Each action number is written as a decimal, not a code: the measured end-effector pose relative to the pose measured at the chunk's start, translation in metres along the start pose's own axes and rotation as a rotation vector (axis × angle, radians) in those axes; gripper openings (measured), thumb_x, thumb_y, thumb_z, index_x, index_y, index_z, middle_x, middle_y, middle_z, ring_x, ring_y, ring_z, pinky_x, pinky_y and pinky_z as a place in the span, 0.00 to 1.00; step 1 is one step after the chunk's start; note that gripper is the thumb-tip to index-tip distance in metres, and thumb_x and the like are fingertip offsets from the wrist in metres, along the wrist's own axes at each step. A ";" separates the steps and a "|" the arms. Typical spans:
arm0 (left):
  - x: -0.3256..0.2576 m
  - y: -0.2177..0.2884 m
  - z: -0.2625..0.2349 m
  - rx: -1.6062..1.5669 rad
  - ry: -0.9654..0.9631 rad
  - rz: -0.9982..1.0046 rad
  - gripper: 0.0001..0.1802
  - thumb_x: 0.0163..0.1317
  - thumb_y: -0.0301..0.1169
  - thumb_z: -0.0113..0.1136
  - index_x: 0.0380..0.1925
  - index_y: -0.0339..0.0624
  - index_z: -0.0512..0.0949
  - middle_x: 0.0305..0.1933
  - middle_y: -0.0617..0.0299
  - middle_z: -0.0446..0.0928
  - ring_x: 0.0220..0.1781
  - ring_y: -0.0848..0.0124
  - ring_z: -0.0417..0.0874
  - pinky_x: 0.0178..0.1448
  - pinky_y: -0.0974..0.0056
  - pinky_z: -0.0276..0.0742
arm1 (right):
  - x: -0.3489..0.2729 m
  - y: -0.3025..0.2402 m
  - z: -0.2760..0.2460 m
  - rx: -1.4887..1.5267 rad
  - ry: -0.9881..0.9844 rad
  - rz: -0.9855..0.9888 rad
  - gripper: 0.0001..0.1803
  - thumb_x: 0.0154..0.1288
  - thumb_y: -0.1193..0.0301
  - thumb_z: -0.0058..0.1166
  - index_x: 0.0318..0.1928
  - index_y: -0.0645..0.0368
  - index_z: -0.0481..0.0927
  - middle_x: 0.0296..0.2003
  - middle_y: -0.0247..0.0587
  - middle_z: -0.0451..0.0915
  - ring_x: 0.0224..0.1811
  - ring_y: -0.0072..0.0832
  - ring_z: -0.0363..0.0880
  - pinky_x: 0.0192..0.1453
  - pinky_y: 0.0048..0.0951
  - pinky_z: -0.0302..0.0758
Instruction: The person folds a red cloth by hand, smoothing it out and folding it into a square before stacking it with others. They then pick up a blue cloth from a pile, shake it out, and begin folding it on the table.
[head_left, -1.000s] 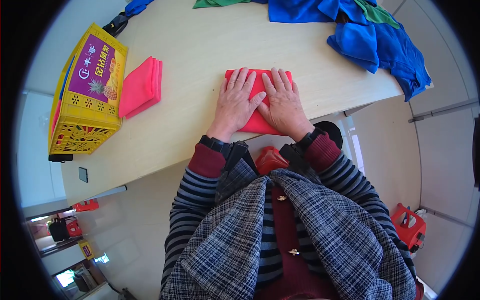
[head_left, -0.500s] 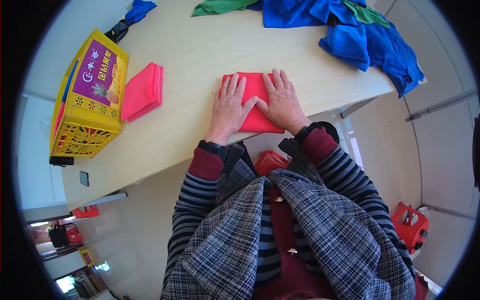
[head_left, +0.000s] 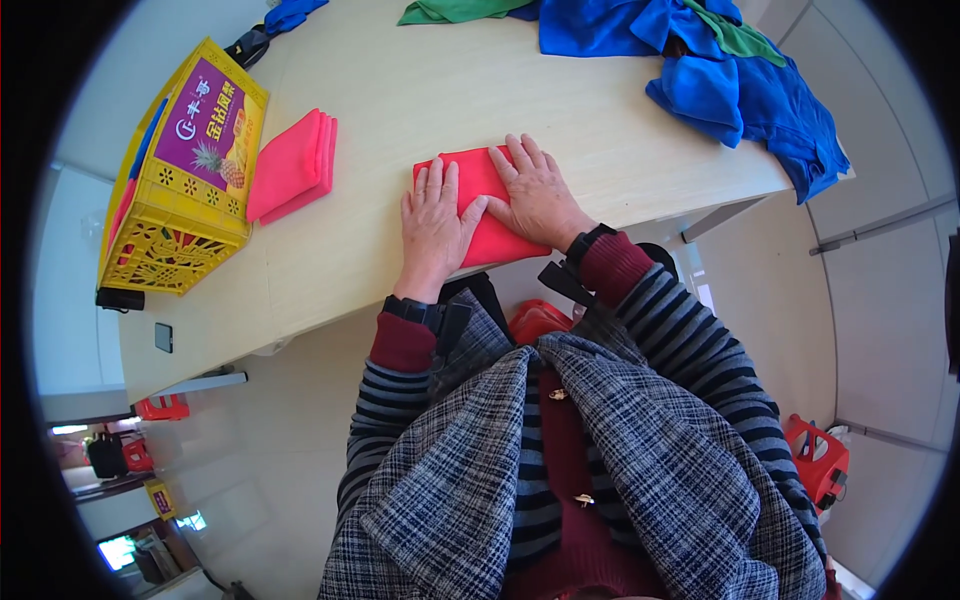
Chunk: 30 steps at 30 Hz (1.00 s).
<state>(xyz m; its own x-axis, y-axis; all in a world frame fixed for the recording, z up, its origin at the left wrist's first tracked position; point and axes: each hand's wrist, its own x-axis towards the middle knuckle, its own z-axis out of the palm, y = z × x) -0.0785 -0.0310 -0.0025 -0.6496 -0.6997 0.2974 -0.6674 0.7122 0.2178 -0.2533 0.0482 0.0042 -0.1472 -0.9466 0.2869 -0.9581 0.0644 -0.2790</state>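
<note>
A folded pink-red cloth [head_left: 480, 178] lies at the near edge of the pale wooden table [head_left: 375, 95]. Flat on its left side rests my left hand [head_left: 433, 222], fingers stretched out and pointing away from me. My right hand [head_left: 540, 200] presses on the cloth's right side, its fingers spread toward the far left. The two thumbs nearly meet over the middle, and the palms hide part of the cloth. Further left, a stack of folded pink-red cloths [head_left: 292, 168] leans against a yellow plastic crate.
The yellow crate [head_left: 190, 225] stands at the table's left, with cloths inside. A phone [head_left: 164, 338] lies near the left corner. Crumpled blue cloths [head_left: 700, 95] and a green cloth [head_left: 740, 38] cover the far right. A red stool [head_left: 820, 462] is on the floor at right.
Both hands have slid left with the folded cloth, which now sits slightly turned. The hands stay flat on it.
</note>
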 end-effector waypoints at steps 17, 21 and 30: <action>0.014 0.009 -0.003 -0.109 -0.092 0.074 0.42 0.77 0.62 0.38 0.78 0.41 0.59 0.83 0.51 0.55 0.86 0.57 0.50 0.85 0.43 0.41 | -0.002 -0.020 0.008 -0.017 0.017 -0.075 0.35 0.74 0.57 0.42 0.75 0.63 0.64 0.77 0.58 0.60 0.82 0.53 0.51 0.83 0.58 0.46; 0.013 0.007 0.001 -0.098 -0.055 0.090 0.44 0.75 0.63 0.40 0.76 0.39 0.62 0.82 0.50 0.58 0.85 0.55 0.52 0.84 0.44 0.44 | -0.002 -0.020 0.005 -0.030 -0.014 -0.058 0.35 0.74 0.56 0.42 0.76 0.62 0.63 0.77 0.58 0.58 0.82 0.52 0.51 0.83 0.57 0.46; 0.013 0.006 -0.002 -0.081 -0.088 0.081 0.43 0.76 0.62 0.38 0.78 0.42 0.59 0.83 0.52 0.55 0.86 0.58 0.48 0.85 0.43 0.40 | -0.004 -0.021 0.004 -0.004 0.004 -0.011 0.36 0.75 0.55 0.41 0.77 0.61 0.62 0.78 0.58 0.57 0.82 0.51 0.50 0.84 0.54 0.45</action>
<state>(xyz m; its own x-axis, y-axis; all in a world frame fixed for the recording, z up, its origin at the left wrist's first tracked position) -0.0899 -0.0355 0.0042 -0.7319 -0.6395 0.2354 -0.5822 0.7663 0.2716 -0.2322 0.0491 0.0054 -0.1380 -0.9458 0.2939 -0.9606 0.0555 -0.2725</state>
